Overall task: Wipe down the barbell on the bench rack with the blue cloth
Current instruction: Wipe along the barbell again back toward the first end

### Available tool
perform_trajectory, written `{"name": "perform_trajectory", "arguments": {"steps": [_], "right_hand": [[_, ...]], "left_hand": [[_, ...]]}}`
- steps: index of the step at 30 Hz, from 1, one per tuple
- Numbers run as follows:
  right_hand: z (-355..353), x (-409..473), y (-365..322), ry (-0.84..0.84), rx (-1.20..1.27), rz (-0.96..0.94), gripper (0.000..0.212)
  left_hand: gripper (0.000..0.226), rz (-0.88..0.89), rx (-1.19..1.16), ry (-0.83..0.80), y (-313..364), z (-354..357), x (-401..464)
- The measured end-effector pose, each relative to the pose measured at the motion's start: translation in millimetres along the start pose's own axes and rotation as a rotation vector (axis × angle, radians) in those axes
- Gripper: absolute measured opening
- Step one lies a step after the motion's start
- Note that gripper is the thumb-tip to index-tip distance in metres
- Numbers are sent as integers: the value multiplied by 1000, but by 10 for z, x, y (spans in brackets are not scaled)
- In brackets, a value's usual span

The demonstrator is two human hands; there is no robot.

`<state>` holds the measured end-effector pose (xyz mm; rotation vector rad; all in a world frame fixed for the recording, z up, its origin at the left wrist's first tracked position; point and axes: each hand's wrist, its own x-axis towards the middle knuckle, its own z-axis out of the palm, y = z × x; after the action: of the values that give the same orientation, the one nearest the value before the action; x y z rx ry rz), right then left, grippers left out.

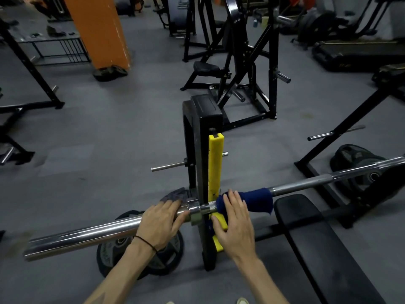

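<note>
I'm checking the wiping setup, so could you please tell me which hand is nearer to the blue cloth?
Right. The right hand rests on the blue cloth wrapped around the barbell. The left hand lies on the bar's sleeve, beyond the rack post.

Two bare forearms, no sleeves. Thin black elastic band (145, 243) round left wrist. Dark triangular tattoo mark (99, 298) on left forearm near frame bottom. Pale shoe toes (242, 301) at bottom edge.
</note>
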<state>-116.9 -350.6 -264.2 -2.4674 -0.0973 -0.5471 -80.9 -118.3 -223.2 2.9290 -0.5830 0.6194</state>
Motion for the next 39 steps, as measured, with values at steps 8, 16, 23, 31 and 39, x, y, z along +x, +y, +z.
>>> {"name": "perform_trajectory", "arguments": {"steps": [8,16,23,31,39], "right_hand": [[-18,103,-92,221,54,22,26],[-68,285,-917,438,437,73,14],[460,-3,-992,-43,-94,-454,44],[709,-200,-1420,-169,-113,-181,76],[348,-35,-1007,-89,-270,-229,65]], "left_hand": [[66,-119,-16,-11,-351,-51,-152],[63,-84,-35,35,-507,-130,-195],[66,-114,-18,29,-732,-139,-323],[68,-145,5,6,-913,-162,-522],[66,-159,24,12,-852,-169,-549]]}}
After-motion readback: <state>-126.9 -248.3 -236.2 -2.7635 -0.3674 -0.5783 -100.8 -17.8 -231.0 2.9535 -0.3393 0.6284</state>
